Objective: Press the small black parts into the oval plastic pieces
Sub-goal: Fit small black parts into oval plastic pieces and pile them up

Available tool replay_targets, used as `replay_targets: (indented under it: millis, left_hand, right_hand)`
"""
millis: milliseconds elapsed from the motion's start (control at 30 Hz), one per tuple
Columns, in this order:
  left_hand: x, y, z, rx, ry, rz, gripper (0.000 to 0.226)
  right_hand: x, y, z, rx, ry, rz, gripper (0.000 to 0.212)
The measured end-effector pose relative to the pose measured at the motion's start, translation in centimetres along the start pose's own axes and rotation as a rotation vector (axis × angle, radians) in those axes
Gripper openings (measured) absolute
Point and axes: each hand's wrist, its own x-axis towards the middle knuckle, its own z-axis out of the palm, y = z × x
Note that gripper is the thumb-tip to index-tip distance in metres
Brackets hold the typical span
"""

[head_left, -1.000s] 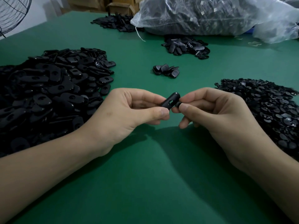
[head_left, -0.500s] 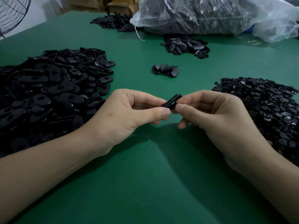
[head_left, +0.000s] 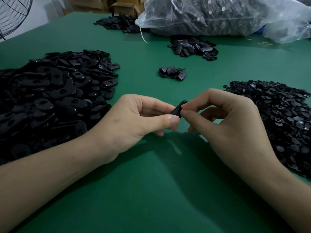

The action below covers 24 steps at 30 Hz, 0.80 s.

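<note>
- Head view, looking down at two bare hands meeting just above a green table (head_left: 151,190).
- Left hand (head_left: 134,121) pinches the lower end of one black oval plastic piece (head_left: 177,110) between thumb and curled fingers, holding it tilted with its far end raised.
- Right hand (head_left: 227,125) closes thumb and forefinger over the upper half of the same piece. Its fingertips (head_left: 186,113) cover the spot where the small black part would sit, so that part is hidden.
- Judging by the grip, the step in hand is the press itself, seating the part in the oval's hole.
- The next move likely calls for a firm squeeze with the left hand bracing, then a check that the part sits flush.
- Left of the hands lies a large heap of black oval plastic pieces (head_left: 50,98), probably the unfilled stock.
- Right of the hands lies a heap of small black round parts (head_left: 277,118).
- Beyond the hands sits a small cluster of oval pieces (head_left: 172,73), perhaps finished ones. Two further dark piles lie farther back (head_left: 193,47).
- At the far edge rests a clear plastic sack (head_left: 218,14) full of dark parts, with cardboard boxes (head_left: 124,7) and a wire fan guard (head_left: 13,12) behind.
</note>
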Motion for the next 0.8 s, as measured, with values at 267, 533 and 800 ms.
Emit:
replay_targets:
  millis: [267, 533, 800]
  left_hand:
    - [0.06, 0.34, -0.26, -0.071, -0.003, -0.035, 0.022]
    - [0.13, 0.71, -0.18, -0.11, 0.012, -0.064, 0.027]
    - [0.12, 0.41, 0.08, -0.068, 0.086, -0.02, 0.011]
  right_hand:
    - [-0.15, -0.39, 0.07, -0.286, 0.045, -0.283, 0.005]
    - [0.05, -0.48, 0.18, -0.376, 0.025, -0.347, 0.01]
    - [-0.17, -0.61, 0.27, -0.162, 0.014, -0.213, 0.011]
